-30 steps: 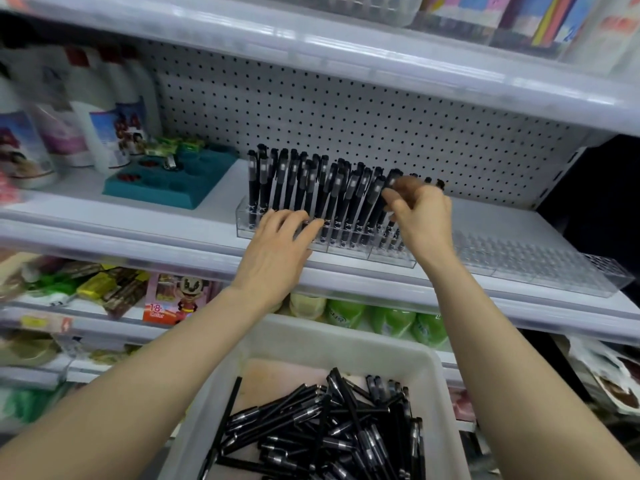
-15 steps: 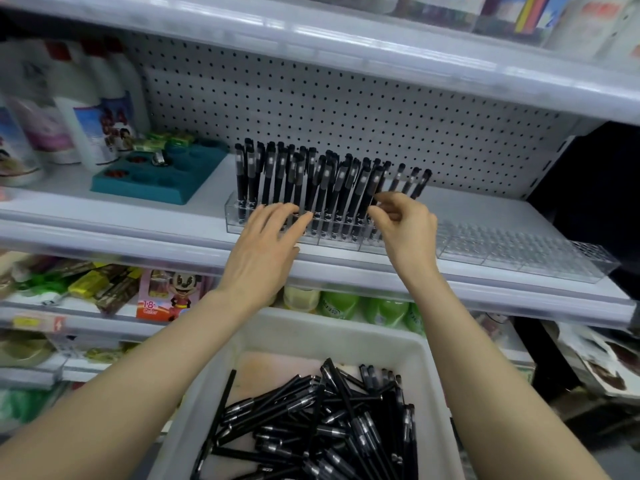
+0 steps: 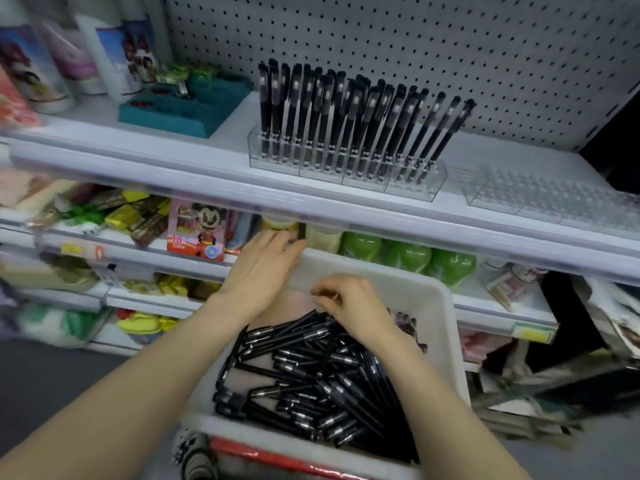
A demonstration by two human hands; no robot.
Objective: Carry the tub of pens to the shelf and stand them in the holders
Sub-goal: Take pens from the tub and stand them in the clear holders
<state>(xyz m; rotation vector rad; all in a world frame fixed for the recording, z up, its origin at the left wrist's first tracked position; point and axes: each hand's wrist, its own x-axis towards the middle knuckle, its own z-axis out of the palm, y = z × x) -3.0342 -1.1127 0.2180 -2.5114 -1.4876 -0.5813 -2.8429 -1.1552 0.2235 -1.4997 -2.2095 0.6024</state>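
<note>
Tub point(image 3: 398, 276): left hand point(image 3: 266, 265) laid flat on far rim. Right hand point(image 3: 349, 303) curled among pens point(image 3: 311, 368), grip unconfirmed. Risk judged: tangled pens dragged out, dropped to floor point(image 3: 41, 375).

My left hand point(image 3: 266, 263) on the far rim of the white tub point(image 3: 446, 323), my right hand point(image 3: 349, 303) curled over the loose black pens point(image 3: 311, 375) inside, grip unclear, standing pens point(image 3: 346, 116) in the clear holder point(image 3: 408, 187) on the shelf point(image 3: 173, 157) beyond.
</note>
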